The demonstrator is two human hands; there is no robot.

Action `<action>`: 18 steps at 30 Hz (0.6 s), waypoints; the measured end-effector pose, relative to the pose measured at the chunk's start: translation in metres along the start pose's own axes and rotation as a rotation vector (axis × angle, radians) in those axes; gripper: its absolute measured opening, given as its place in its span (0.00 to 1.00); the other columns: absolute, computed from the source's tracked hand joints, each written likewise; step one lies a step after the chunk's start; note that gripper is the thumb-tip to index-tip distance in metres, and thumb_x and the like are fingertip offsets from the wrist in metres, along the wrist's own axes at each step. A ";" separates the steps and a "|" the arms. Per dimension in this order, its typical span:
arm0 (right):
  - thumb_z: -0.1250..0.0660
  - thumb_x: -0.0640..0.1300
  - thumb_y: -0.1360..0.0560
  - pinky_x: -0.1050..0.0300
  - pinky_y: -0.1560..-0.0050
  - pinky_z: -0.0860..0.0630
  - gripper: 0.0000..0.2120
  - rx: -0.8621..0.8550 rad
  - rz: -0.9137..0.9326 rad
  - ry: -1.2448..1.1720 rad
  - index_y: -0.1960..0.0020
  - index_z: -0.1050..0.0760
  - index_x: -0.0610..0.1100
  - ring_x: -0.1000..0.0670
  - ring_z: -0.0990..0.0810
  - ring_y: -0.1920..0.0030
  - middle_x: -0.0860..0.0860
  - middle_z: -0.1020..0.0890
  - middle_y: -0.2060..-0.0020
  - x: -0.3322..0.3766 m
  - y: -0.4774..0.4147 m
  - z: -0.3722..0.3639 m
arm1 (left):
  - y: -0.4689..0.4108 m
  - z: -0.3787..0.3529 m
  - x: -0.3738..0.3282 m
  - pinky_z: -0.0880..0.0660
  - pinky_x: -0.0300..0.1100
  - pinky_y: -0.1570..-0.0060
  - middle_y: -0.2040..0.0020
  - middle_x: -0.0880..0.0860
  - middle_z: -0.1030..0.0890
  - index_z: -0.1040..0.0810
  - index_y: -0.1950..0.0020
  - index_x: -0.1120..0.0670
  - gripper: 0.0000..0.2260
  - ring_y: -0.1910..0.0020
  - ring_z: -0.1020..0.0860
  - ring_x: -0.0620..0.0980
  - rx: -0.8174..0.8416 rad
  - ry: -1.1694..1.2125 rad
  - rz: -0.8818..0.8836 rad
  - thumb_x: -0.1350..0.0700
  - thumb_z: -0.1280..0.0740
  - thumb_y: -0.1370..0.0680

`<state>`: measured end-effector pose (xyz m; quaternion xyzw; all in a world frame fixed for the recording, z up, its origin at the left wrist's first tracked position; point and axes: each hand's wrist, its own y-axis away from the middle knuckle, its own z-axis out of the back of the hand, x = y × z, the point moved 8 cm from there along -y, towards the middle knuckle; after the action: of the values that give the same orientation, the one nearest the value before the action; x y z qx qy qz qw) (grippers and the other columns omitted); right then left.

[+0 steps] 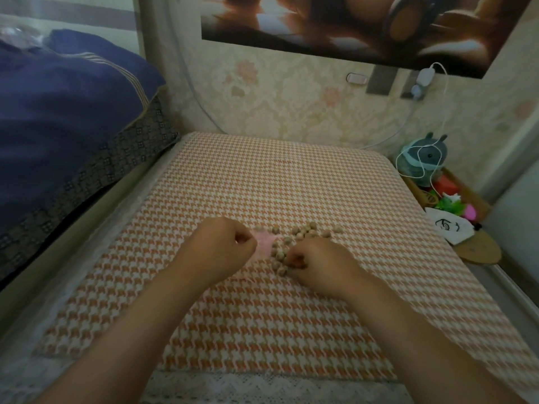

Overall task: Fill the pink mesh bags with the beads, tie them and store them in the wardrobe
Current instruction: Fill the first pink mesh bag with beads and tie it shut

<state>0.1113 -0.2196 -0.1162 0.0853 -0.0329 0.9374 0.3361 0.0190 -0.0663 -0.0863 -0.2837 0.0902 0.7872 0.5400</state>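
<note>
The left hand (222,246) pinches a blurred pink bag (264,242); right hand (319,265) curls over beads (303,233), grip unclear.

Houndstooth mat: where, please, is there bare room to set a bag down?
The houndstooth mat is bare between the beads and the wall, and between the forearms nearer you. Crowded: around the pink mesh bag, left hand and right hand.

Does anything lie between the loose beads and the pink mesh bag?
Nothing visible does. The beads lie right beside the pink mesh bag, which the left hand pinches; the right hand curls round a few beads.
</note>
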 end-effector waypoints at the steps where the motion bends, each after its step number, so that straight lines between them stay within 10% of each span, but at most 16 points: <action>1: 0.30 0.51 0.24 0.56 0.54 0.23 0.08 0.006 -0.001 0.028 0.45 0.18 0.55 0.52 0.20 0.50 0.57 0.17 0.51 0.001 -0.001 -0.001 | 0.001 -0.001 -0.001 0.20 0.43 0.62 0.61 0.45 0.17 0.16 0.58 0.49 0.07 0.63 0.19 0.45 0.027 0.010 -0.003 0.50 0.33 0.24; 12: 0.30 0.52 0.25 0.55 0.53 0.21 0.07 -0.198 -0.109 -0.128 0.47 0.18 0.57 0.58 0.20 0.53 0.60 0.17 0.55 -0.015 0.002 0.033 | 0.009 -0.018 -0.010 0.21 0.43 0.53 0.53 0.40 0.22 0.22 0.44 0.44 0.10 0.56 0.23 0.39 0.223 0.018 -0.110 0.49 0.32 0.26; 18: 0.27 0.51 0.26 0.68 0.59 0.32 0.07 -0.340 0.158 -0.311 0.48 0.19 0.56 0.66 0.25 0.59 0.62 0.21 0.56 0.032 0.014 0.053 | 0.008 -0.021 -0.020 0.21 0.48 0.56 0.57 0.42 0.20 0.24 0.53 0.43 0.12 0.59 0.22 0.42 0.220 0.024 -0.128 0.38 0.38 0.30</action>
<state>0.0854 -0.2170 -0.0588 0.1682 -0.2481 0.9173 0.2622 0.0243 -0.0943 -0.0938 -0.2374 0.1643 0.7330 0.6159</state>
